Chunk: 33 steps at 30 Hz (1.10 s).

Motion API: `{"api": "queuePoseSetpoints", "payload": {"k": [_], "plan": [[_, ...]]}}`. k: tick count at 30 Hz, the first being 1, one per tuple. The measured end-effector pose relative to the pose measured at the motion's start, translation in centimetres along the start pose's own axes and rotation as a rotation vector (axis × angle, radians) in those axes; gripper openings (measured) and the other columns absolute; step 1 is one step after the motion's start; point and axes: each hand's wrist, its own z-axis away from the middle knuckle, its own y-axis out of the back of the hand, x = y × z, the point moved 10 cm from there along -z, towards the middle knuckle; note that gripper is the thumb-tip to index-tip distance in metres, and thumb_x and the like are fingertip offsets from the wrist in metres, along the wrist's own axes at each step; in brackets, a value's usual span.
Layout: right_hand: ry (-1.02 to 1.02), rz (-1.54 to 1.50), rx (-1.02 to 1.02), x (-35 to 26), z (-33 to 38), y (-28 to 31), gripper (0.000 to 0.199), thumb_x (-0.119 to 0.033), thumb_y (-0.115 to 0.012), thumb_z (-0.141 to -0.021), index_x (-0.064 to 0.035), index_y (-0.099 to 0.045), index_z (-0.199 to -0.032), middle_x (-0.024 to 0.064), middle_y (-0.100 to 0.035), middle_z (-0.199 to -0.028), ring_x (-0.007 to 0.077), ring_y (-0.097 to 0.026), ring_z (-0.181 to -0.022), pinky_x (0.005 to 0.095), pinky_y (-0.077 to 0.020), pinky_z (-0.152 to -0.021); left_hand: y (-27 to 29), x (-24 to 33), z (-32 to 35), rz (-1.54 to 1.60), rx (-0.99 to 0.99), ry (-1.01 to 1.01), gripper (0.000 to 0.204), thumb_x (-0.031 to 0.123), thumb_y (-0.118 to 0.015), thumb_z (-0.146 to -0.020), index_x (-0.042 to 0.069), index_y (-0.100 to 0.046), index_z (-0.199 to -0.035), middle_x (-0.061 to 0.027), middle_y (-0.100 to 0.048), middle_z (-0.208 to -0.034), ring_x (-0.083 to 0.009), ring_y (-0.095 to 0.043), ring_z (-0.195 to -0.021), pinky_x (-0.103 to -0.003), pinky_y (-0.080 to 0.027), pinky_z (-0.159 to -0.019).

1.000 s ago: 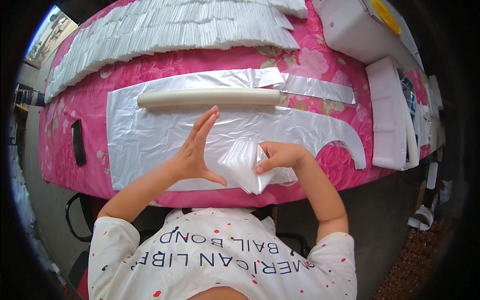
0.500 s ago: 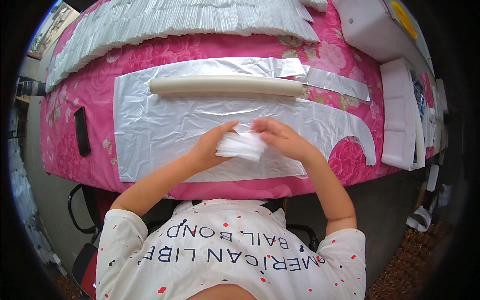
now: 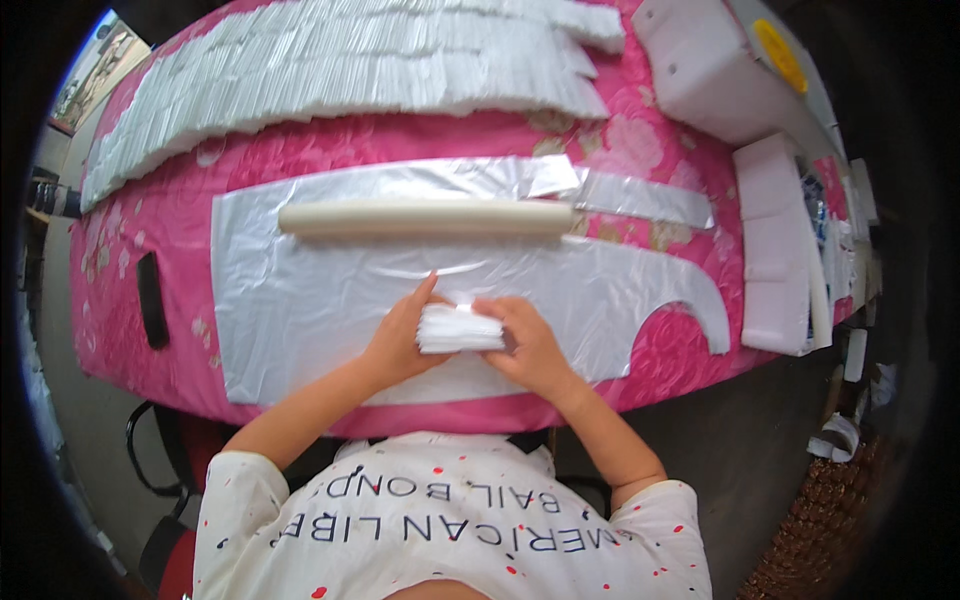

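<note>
Between my two hands is a small folded bundle of thin white plastic (image 3: 460,330), its layers stacked at the near edge. My left hand (image 3: 402,335) closes on its left end, the thumb pointing up and away. Around the right end, my right hand (image 3: 525,345) has its fingers wrapped. Under both hands a white plastic bag (image 3: 300,310) lies spread out, with a curved handle cut-out at its right end. Across the far part of this bag rests a long cream-coloured tube (image 3: 430,217).
Rows of folded white packets (image 3: 330,70) cover the far side of the pink flowered tablecloth (image 3: 330,145). A dark flat bar (image 3: 151,300) lies at the left. White foam boxes (image 3: 775,245) stand along the right edge. A chair (image 3: 160,455) is at lower left.
My right hand has come in from loosely touching the bundle's far corner to grip its right end. The whole view has shifted, so the table appears lower.
</note>
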Motion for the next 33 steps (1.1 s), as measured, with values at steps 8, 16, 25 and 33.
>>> {"api": "queuePoseSetpoints", "payload": {"k": [8, 16, 25, 33], "plan": [[0.082, 0.01, 0.078, 0.9, -0.7, 2.9, 0.026, -0.003, -0.07, -0.066, -0.0031, -0.061, -0.089, 0.0102, -0.061, -0.088, 0.0276, -0.057, -0.083, 0.0348, -0.0459, -0.075, 1.0, 2.7, -1.1, -0.053, 0.015, -0.168, 0.108, 0.024, -0.082, -0.058, -0.001, -0.014, -0.139, -0.0171, -0.045, -0.124, -0.0358, -0.044, -0.11, -0.043, -0.035, -0.094], [-0.059, 0.065, 0.848, 5.4, -10.8, 23.9, 0.024, -0.019, -0.068, -0.08, 0.0026, -0.062, -0.089, 0.0071, -0.063, -0.073, 0.0121, -0.056, -0.064, 0.027, -0.0438, -0.06, 1.4, 2.0, -0.9, -0.072, 0.0, -0.146, 0.103, 0.027, -0.082, -0.061, -0.001, -0.017, -0.136, -0.0194, -0.043, -0.127, -0.0362, -0.043, -0.112, -0.043, -0.034, -0.096], [-0.283, 0.8, 1.234, 12.3, -24.6, 37.4, 0.029, -0.032, -0.066, -0.076, -0.0048, -0.058, -0.07, 0.0111, -0.06, -0.065, 0.0316, -0.058, -0.061, 0.0441, -0.0416, -0.053, 0.9, 0.9, -0.4, -0.085, -0.036, -0.079, 0.098, 0.017, -0.078, -0.063, -0.001, -0.016, -0.138, -0.0192, -0.047, -0.123, -0.0362, -0.047, -0.108, -0.043, -0.037, -0.093], [-0.4, 0.854, 1.227, 18.7, -27.6, 36.4, 0.028, -0.035, -0.064, -0.077, -0.0082, -0.061, -0.073, 0.0076, -0.065, -0.069, 0.0304, -0.062, -0.064, 0.0437, -0.0438, -0.054, 1.4, 0.7, -0.8, -0.057, 0.012, -0.085, 0.083, 0.018, -0.073, -0.07, -0.001, -0.023, -0.134, -0.0187, -0.053, -0.117, -0.0341, -0.054, -0.099, -0.042, -0.043, -0.085]]}}
